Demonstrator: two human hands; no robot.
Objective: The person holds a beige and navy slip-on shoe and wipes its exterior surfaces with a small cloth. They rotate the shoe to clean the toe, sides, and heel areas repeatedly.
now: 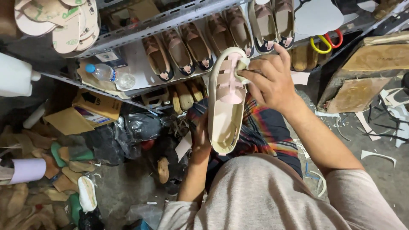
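Right hand (269, 81) grip pinches a small pale cloth (243, 64) against the far end of the cream sandal (226, 100), over its pink straps (230, 83). Left hand (201, 138) grip is wrapped around the sandal's near edge from below, fingers mostly hidden. Sandal sits tilted above the lap, in front of the metal shelf (140, 27) of finished pairs. Risk, my read: hard rubbing could shift a strap or twist the sandal loose from the one-sided hold.
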